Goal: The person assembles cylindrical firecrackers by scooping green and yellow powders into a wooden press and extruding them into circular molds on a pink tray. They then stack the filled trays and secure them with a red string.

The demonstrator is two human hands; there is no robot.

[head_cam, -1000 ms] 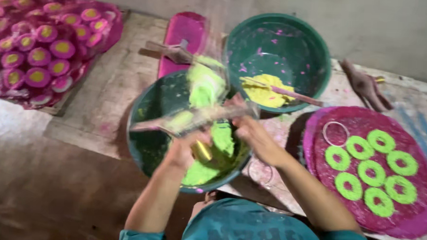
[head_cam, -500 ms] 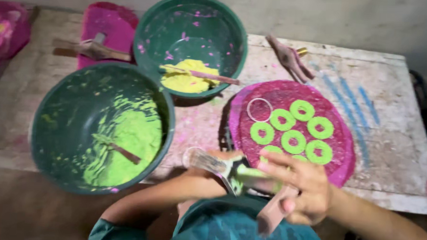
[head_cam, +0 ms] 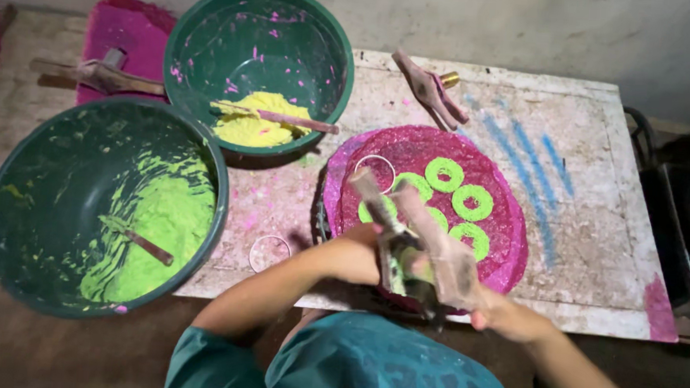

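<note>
Held a hinged hand mould just over the near rim of the pink tray, long arms tilted up and away across the tray. Gripped it with both hands: left hand curled round the middle from the tray's left side, right hand wrapped tight about the handle ends, nearer than the tray. Fingers partly blurred, yet no gap seen in either grasp.

Judged stiff and fairly light, wood or metal, caked with green and pink powder, so dusty and likely to slip; best taken by the two handle ends, clear of the packed head. Judged the green powder rings on the tray crumbly and not to be touched.

Left of the tray on the tabletop, stood a green basin of green powder; beyond and left, a green basin of yellow powder. Beyond the tray lay a second mould.
</note>
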